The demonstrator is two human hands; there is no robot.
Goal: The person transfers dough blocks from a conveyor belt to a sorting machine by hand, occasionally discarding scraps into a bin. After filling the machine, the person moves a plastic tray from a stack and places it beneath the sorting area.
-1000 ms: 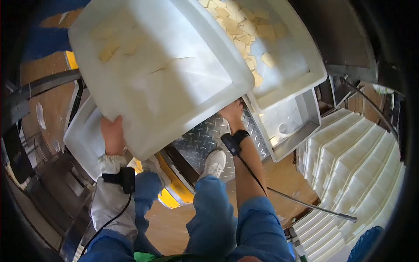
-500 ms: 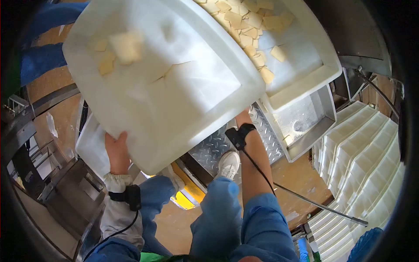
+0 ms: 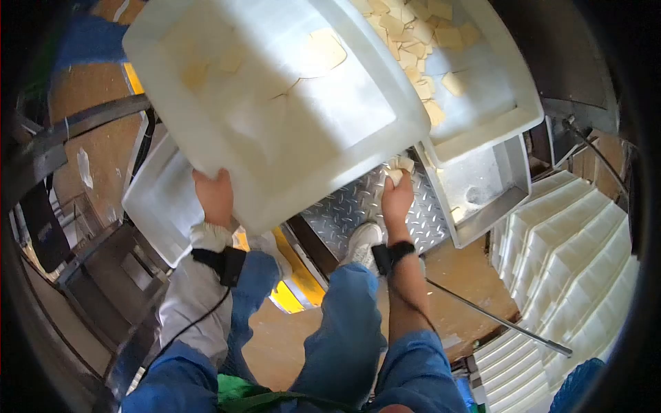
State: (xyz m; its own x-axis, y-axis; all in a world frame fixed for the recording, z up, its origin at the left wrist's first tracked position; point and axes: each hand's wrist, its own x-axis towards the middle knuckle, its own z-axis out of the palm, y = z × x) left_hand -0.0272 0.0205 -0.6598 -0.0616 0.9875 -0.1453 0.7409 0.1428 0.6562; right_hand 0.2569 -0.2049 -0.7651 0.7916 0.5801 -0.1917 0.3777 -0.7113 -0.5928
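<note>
Mid-tip, it seems: holds white tub [image 3: 275, 103] tilted, left grip [image 3: 215, 196] clamped on its near rim, right grip [image 3: 397, 196] just below it pinching pale slices [image 3: 399, 165] (strays, seemingly); next needs both grips steadying.

Tilted white tub [image 3: 275, 103] fills the space overhead, overlapping the filled tub [image 3: 506, 113]; open room lies above the diamond-plate step [image 3: 337, 217], with stacked trays [image 3: 578, 268] crowding the right.

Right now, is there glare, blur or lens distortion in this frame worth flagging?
Head view: strong fisheye, black rim at the edges, stacked trays bowed; the tilted white tub is brightly lit and partly washed out, so pieces showing through it look faint; left hand and right hand at its lower edge are sharp, little motion blur.
</note>
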